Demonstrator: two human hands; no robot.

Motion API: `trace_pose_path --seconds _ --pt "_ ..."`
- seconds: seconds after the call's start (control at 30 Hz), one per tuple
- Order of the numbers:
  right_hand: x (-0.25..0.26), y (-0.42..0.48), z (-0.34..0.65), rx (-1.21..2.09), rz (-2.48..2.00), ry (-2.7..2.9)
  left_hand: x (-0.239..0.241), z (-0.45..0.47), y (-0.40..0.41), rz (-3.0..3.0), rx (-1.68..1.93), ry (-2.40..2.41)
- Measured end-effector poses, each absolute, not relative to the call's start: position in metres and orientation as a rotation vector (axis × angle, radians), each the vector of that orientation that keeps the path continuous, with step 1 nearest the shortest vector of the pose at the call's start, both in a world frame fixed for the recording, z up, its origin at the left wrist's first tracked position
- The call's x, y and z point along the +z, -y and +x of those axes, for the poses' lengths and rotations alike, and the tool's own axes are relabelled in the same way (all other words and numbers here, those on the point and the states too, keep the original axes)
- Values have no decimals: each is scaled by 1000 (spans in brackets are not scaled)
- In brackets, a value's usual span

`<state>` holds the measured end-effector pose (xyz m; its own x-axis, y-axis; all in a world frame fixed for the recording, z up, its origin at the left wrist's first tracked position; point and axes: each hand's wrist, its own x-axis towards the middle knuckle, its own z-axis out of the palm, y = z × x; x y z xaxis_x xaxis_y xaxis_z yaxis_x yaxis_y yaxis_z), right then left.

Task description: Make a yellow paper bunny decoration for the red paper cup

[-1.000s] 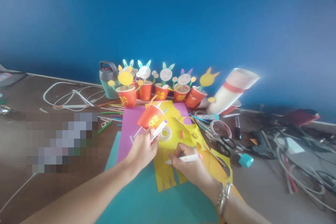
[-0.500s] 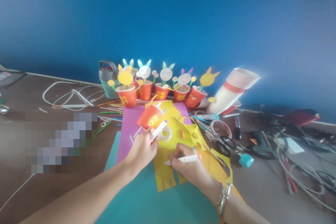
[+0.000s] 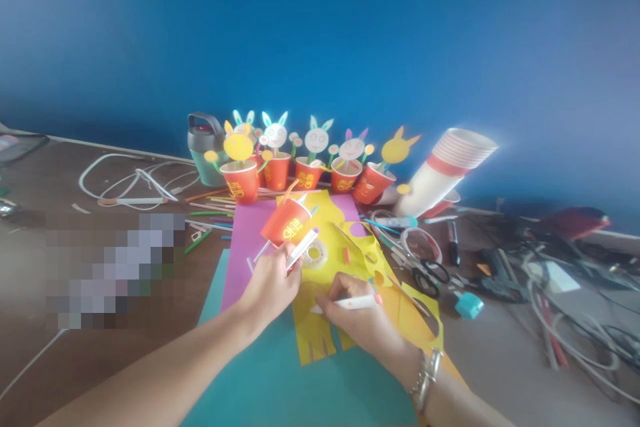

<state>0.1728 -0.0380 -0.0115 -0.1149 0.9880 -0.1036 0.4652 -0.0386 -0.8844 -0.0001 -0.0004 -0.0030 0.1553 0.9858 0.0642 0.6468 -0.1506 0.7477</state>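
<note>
- Right hand (image 3: 363, 323): grip closed on a white pen (image 3: 350, 303), fingers pinching near the tip, tip down on the yellow paper (image 3: 313, 337).
- Left hand (image 3: 270, 283): grip closed on a marker (image 3: 303, 248), white w/ purple end, just beside a tilted red cup (image 3: 286, 221); hand sits near the paper's left edge.
- Yellow paper lies on a teal sheet (image 3: 280, 380), mid-bench (image 3: 100, 373); tape roll (image 3: 315, 255) just behind.
- Pen: prob. light, stiff, smooth barrel; best pinched low, near the tip, for control.
- Paper: thin, floppy, likely slides on the sheet below; wants a flat palm, not an edge pinch.
</note>
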Motion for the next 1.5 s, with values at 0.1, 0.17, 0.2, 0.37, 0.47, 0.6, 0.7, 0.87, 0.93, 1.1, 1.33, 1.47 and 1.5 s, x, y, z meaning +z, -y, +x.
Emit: trace_pose_path --seconds 0.1,0.17,0.2,0.37,0.47,0.6,0.7,0.87,0.93,1.1,1.33,1.47,1.5 --pt "-10 38 172 1096 -1558 1622 -3 0 0 1869 760 -1557" --pt "-9 39 171 1093 -1567 1614 -4 0 0 1867 765 -1557" --pt "-9 39 171 1093 -1569 1609 -4 0 0 1866 766 -1557" --pt "-12 38 172 1108 -1558 1603 -4 0 0 1865 764 -1560" --pt "-14 37 173 1085 -1554 1621 -5 -1 1 1861 754 -1566" --pt "-13 38 172 1067 -1567 1634 -4 -1 0 1855 752 -1564" --pt "-12 38 172 1060 -1570 1631 -4 0 0 1858 750 -1566" --pt "-9 37 173 1094 -1581 1591 -5 0 0 1864 753 -1567" --pt "-7 36 174 1103 -1573 1524 -5 0 0 1866 756 -1569" --pt "-10 37 178 982 -1582 1506 -4 0 1 1876 756 -1581" --pt "-14 39 176 956 -1601 1643 -4 0 0 1879 757 -1580" --pt "-11 39 175 982 -1594 1636 -3 0 0 1889 754 -1580" --pt "-11 39 175 985 -1593 1638 -4 0 0 1886 756 -1577"
